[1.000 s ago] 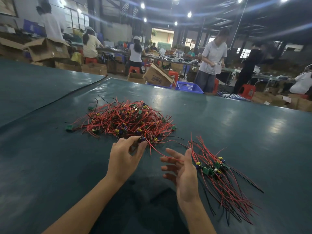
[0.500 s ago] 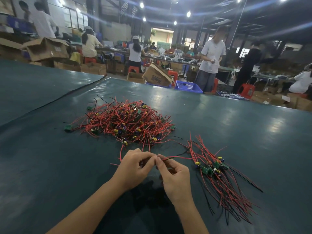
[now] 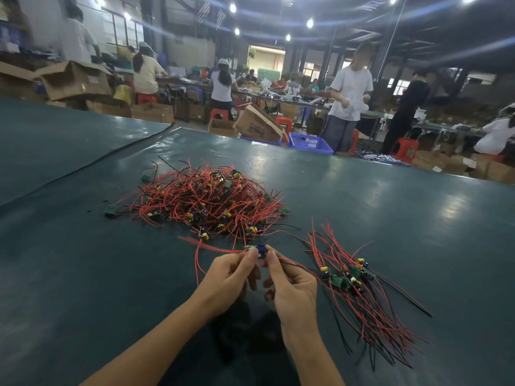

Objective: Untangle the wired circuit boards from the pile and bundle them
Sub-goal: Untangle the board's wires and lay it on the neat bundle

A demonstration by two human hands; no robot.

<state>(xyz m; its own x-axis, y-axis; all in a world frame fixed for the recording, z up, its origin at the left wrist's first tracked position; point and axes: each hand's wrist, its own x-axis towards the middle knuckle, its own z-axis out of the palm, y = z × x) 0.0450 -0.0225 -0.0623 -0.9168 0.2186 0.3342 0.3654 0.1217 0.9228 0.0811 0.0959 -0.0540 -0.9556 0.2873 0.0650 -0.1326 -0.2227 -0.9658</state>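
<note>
The left hand point(image 3: 230, 275) and right hand point(image 3: 294, 285) meet at the fingertips, both pinching one small wired circuit board point(image 3: 259, 249) above the green table point(image 3: 83, 274). The tangled pile point(image 3: 206, 201) lies just beyond them, and the sorted bundle point(image 3: 359, 285) just beside the right hand.

Ceiling lamps point(image 3: 310, 23) light a dim hall with cardboard boxes point(image 3: 75, 82) and red stools point(image 3: 404, 147).

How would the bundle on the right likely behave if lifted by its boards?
Probably floppy: the bundle is thin wires splayed loosely over the table. Likely light; its boards are tiny. Strands may slip out, as no tie shows.
</note>
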